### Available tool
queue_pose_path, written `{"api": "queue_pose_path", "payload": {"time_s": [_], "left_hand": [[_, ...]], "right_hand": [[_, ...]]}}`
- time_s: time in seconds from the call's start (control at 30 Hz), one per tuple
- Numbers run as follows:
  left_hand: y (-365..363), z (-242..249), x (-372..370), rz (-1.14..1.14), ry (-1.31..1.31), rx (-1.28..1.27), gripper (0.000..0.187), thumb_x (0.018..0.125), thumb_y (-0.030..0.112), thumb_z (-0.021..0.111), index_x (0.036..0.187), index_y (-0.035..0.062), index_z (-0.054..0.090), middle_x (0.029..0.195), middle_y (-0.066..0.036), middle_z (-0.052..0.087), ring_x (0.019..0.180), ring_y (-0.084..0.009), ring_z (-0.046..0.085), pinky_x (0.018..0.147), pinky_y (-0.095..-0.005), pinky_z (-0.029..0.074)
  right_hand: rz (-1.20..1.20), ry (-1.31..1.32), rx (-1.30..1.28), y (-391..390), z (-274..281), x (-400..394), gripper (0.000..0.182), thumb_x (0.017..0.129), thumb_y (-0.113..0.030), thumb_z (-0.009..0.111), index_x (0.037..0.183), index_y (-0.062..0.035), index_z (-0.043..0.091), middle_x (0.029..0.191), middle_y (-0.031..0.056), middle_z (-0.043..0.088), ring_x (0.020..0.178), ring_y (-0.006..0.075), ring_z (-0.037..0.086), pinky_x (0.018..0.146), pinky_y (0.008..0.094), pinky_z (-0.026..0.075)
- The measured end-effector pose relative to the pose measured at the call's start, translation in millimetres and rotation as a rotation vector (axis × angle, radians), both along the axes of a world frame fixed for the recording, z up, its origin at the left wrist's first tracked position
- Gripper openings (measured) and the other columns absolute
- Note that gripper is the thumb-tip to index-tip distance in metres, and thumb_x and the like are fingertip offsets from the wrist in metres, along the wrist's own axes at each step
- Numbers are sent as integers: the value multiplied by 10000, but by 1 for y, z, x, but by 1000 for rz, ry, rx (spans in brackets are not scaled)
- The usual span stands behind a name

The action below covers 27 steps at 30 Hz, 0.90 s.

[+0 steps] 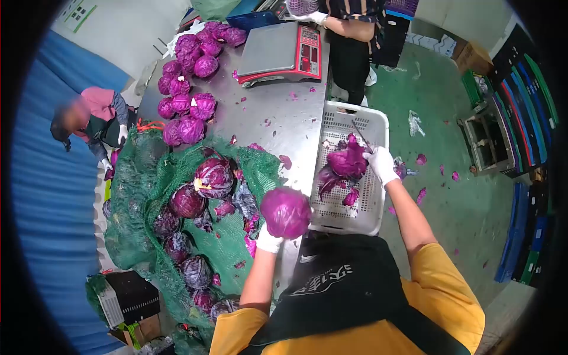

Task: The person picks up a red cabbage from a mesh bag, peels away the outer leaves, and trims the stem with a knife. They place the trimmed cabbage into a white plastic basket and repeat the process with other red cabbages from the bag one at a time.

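Observation:
My left hand (269,239), in a white glove, is closed round the underside of a smooth red cabbage (285,213) at the metal table's edge. A knife (361,135) with a thin dark blade sticks out of my gloved right hand (381,165), its fingers wrapped round the handle. That hand is over the right rim of a white plastic crate (379,204), where torn purple cabbage leaves (348,160) lie. Left of my left hand, several untrimmed red cabbages (214,177) rest in and on a green mesh sack (142,195).
Trimmed red cabbages (188,53) are heaped along the table's far left, beside a red weighing scale (278,53). One person (355,29) stands beyond the crate; another person (97,115) bends at the left. Leaf scraps litter the green floor (435,195). Crates (523,112) stand at the right.

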<state>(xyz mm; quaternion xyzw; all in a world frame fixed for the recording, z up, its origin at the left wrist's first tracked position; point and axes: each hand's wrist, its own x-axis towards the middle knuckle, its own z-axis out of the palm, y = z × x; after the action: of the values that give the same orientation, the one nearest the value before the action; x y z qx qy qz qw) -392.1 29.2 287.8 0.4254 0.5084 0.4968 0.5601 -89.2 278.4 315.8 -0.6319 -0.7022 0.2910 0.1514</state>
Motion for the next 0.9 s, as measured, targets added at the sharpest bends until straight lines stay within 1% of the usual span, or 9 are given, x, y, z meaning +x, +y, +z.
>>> {"api": "queue_pose_path", "payload": {"time_s": [0.07,0.1,0.2,0.27,0.33,0.47,0.57,0.67,0.9], "left_hand": [[4,59,20,178,-361,20,695,761,159,714,1364,92,374,1348,-108,449,1229,-288,449,1027,-479,422],[7,44,12,440,-936,-254,836,660,159,782,1375,77,355,1371,-134,420,1247,-339,428,1013,-556,407],[22,39,16,680,-1091,-333,567,856,82,584,1370,65,346,1363,-185,400,1244,-390,425,978,-567,450],[26,42,23,643,-1099,-293,589,858,95,592,1380,66,320,1372,-192,383,1244,-406,418,973,-585,446],[28,49,30,607,-1102,-252,613,860,108,600,1390,67,295,1380,-199,367,1243,-422,412,967,-603,443],[33,83,56,609,-1260,-173,574,887,114,570,1390,80,294,1352,-218,391,1213,-415,446,957,-581,464],[30,85,67,648,-938,-130,639,864,228,640,1367,-8,323,1333,-210,435,1202,-381,467,990,-514,452],[26,92,71,679,-869,-108,651,856,204,647,1369,-16,311,1328,-222,437,1210,-389,462,994,-509,450],[12,63,48,447,-996,-242,513,944,372,399,1367,82,392,1359,-159,451,1248,-369,434,1034,-572,360]], "right_hand": [[81,-57,269,-20,13,-7,345,745,-243,703,1001,-20,641,923,168,648,906,335,619,821,395,482],[80,58,179,-32,24,-21,434,735,-265,714,1070,-13,600,1027,175,617,958,321,604,843,385,479],[340,601,-206,-72,59,-59,596,723,-305,759,1203,-7,568,975,142,631,774,163,604,775,323,502],[580,656,-342,-93,87,-72,659,722,-307,764,1260,-12,525,946,170,607,727,168,602,736,349,503],[674,624,-37,-104,113,-88,678,723,-294,756,1280,-8,495,960,176,597,727,206,617,741,356,505],[595,625,9,-109,99,-98,673,725,-276,739,1293,-25,479,1000,183,592,771,282,621,766,373,501],[496,586,-180,-115,98,-101,653,719,-233,714,1293,-35,475,1043,196,582,796,316,619,777,385,499],[533,610,161,-117,76,-100,524,715,-151,673,1204,-25,535,1015,191,598,802,316,623,744,391,508],[480,698,189,-91,57,-73,121,718,8,567,800,12,655,719,70,643,642,131,614,600,277,503]]}}
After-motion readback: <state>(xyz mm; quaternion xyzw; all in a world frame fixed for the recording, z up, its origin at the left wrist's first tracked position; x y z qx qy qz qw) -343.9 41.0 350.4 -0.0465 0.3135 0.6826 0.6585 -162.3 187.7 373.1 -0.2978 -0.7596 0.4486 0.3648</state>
